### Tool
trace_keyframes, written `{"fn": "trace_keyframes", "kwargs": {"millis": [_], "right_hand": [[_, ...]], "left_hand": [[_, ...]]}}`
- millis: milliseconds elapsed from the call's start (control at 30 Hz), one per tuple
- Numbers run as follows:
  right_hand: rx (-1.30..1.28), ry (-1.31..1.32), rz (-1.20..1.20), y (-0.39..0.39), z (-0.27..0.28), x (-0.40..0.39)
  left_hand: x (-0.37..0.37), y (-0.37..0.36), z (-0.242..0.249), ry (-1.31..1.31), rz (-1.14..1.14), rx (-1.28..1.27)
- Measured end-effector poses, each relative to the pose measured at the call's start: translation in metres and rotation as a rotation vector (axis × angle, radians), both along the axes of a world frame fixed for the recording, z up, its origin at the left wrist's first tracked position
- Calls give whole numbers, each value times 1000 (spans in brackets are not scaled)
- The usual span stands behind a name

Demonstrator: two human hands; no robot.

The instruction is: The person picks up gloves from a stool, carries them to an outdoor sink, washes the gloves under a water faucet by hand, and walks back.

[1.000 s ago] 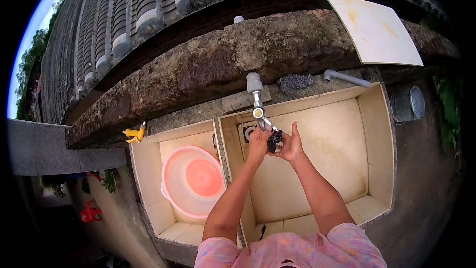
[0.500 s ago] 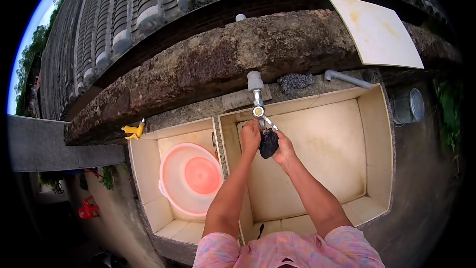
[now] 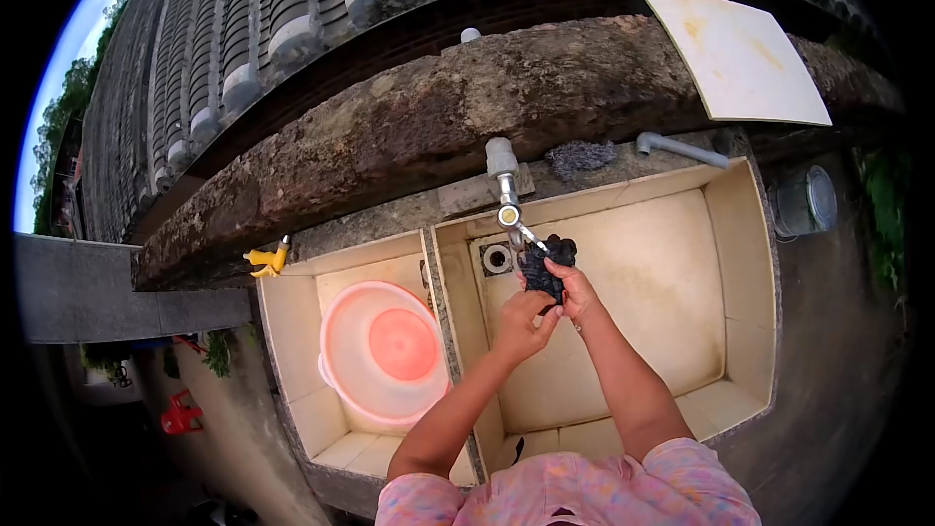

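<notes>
Head view: both hands meet beneath the metal faucet (image 3: 507,197), over the larger tiled basin (image 3: 648,341). The left hand (image 3: 523,325) has its fingers closed in a pinch at the lower edge of the dark crumpled item (image 3: 548,269), while the right hand (image 3: 575,290) grips its side, thumb on top and fingers partly hidden. The item hangs just below the faucet handle, to the right of the round drain (image 3: 497,258). In the smaller basin (image 3: 301,368) to the left sits a pink plastic tub (image 3: 353,370); a yellow spray nozzle (image 3: 268,259) rests near that basin's upper-left corner.
</notes>
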State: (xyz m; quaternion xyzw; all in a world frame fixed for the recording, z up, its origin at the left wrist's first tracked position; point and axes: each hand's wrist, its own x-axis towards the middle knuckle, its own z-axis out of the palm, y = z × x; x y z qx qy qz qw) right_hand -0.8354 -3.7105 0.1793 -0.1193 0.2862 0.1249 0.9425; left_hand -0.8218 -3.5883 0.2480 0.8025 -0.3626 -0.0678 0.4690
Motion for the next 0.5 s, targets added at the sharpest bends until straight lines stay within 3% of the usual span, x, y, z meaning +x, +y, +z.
{"fn": "trace_keyframes", "kwargs": {"millis": [33, 67, 133, 167, 233, 267, 333, 500], "right_hand": [[-13, -17, -15, 0, 1, -2], [-27, -35, -29, 0, 2, -4], [-77, -7, -39, 5, 2, -3], [-91, -2, -62, 7, 5, -2], [-115, 51, -131, 14, 11, 5], [-114, 50, -132, 13, 10, 5], [-64, 95, -79, 10, 7, 6], [-178, 55, -57, 4, 1, 4]], "left_hand": [[-2, 3, -1, 358, 184, 27], [4, 4, -11, 361, 182, 27], [21, 5, -46, 506, 578, -264], [24, 5, -48, 504, 579, -265], [27, 4, -53, 965, 475, -78], [23, 1, -47, 963, 474, -77], [13, -4, -36, 1151, 259, 45], [32, 4, -41, 1122, 178, 117]]}}
